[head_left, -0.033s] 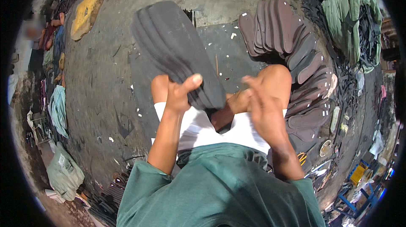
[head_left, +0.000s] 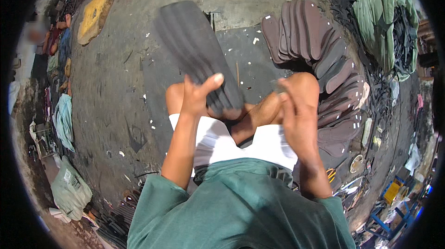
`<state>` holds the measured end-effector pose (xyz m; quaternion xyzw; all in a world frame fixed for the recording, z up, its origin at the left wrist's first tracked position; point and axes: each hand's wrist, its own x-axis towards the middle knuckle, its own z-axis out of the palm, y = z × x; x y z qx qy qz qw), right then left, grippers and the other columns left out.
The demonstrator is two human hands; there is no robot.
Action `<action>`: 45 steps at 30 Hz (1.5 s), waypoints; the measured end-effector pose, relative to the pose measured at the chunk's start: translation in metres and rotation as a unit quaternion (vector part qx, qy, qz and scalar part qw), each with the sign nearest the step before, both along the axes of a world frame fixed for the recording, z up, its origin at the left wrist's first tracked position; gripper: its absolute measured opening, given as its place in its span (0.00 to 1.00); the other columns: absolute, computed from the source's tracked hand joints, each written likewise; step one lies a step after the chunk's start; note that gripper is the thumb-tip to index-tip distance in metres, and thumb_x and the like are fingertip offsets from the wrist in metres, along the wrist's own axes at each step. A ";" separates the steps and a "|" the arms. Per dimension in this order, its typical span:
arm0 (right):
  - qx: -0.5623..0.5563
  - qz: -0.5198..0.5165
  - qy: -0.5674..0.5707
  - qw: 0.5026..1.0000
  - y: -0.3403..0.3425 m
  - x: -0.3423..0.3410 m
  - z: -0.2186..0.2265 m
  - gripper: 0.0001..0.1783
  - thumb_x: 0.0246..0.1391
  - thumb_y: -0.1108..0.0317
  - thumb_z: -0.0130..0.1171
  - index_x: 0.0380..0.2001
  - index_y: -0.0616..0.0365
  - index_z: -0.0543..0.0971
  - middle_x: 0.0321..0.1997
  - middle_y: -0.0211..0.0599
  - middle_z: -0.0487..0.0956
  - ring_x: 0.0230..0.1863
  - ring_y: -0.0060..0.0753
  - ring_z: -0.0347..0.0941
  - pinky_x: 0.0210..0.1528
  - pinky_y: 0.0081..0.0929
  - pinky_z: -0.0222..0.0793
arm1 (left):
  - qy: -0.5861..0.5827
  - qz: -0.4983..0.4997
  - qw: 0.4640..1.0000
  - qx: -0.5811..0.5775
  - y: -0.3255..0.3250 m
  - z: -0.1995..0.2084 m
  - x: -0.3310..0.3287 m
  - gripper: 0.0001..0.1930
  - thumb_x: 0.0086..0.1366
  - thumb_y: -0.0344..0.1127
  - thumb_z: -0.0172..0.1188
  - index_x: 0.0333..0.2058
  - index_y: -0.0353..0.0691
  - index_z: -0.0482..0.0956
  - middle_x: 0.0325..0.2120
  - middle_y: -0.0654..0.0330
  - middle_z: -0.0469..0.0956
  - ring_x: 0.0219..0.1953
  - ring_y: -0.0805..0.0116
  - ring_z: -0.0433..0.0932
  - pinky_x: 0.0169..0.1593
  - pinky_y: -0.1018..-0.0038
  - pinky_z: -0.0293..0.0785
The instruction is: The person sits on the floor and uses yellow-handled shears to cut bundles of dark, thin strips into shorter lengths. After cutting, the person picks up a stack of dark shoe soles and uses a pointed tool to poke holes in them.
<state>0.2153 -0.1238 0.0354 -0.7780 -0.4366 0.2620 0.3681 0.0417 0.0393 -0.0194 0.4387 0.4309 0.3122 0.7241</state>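
My left hand (head_left: 197, 95) is closed around the near part of a stack of dark grey shoe soles (head_left: 187, 40), its thumb lying over the stack. The stack's far end tilts to the left, and its near end hangs over my crossed legs. To the right, my right hand (head_left: 299, 117) is held above my knee, apart from the stack. Its thumb and fingers come together round a small greyish thing, too blurred to name. Beyond that hand, a curved row of overlapping brown soles (head_left: 301, 28) with small white marks lies on the floor.
A yellow-topped wooden block (head_left: 95, 17) lies at the far left. At the far right stands a green cloth sack (head_left: 382, 22) of black strips. Orange-handled scissors (head_left: 331, 175) lie right of my waist. A pale sack (head_left: 70, 188) sits at the near left, and white scraps dot the floor.
The stack in my left hand has turned a little, its far end shifting right and its near end drawing in. My right hand has moved slightly right, away from the stack.
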 end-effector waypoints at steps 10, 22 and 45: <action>0.016 -0.054 0.056 0.997 -0.001 0.014 -0.014 0.18 0.64 0.68 0.50 0.55 0.58 0.74 0.49 0.53 0.79 0.36 0.41 0.81 0.40 0.31 0.73 | 0.168 0.027 0.964 0.203 0.111 -0.189 0.058 0.57 0.45 0.32 0.75 0.68 0.31 0.44 0.57 0.48 0.69 0.57 0.58 0.71 0.60 0.70 0.66; 0.034 0.116 0.026 0.992 0.036 -0.035 0.002 0.17 0.62 0.63 0.51 0.53 0.49 0.75 0.30 0.52 0.81 0.32 0.58 0.78 0.34 0.49 0.71 | -0.330 -0.029 0.943 -0.032 -0.018 -0.025 0.013 0.37 0.63 0.52 0.58 0.63 0.34 0.59 0.60 0.52 0.66 0.58 0.60 0.71 0.58 0.64 0.73; 0.033 0.132 -0.033 0.990 -0.012 -0.046 0.025 0.19 0.60 0.67 0.54 0.55 0.51 0.74 0.29 0.47 0.81 0.28 0.52 0.78 0.29 0.44 0.72 | -0.314 -0.011 0.949 0.016 -0.060 0.001 -0.006 0.41 0.62 0.55 0.58 0.65 0.37 0.55 0.62 0.51 0.62 0.59 0.58 0.70 0.60 0.61 0.73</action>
